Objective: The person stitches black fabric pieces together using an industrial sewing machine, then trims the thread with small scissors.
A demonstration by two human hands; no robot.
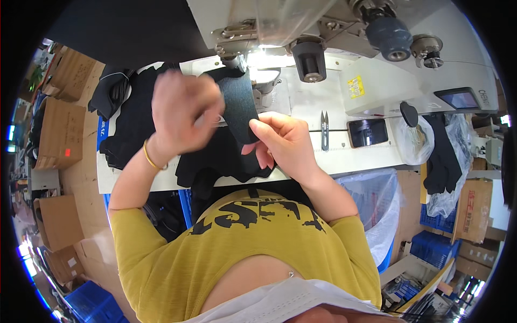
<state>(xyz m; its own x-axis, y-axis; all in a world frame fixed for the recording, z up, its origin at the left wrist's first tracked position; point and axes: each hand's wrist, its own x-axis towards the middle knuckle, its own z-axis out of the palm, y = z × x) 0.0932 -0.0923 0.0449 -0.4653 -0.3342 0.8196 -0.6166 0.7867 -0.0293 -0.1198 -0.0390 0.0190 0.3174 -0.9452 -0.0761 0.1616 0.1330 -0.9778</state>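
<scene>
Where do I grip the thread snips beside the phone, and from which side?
Take the thread snips by their wider body, probably best from the near side: the slim blades point away. They lie flat, so pinch across the long edges. The phone is to their right; the right hand, pinching dark cloth, is to their left.

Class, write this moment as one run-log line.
left hand: blurred, over black fabric | right hand: pinching dark textured piece | snips, phone: untouched, on table

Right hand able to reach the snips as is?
Likely yes: the snips lie just right of the right hand, with only bare white tabletop between. It seems to pinch the dark fabric, so probably must let go.
</scene>
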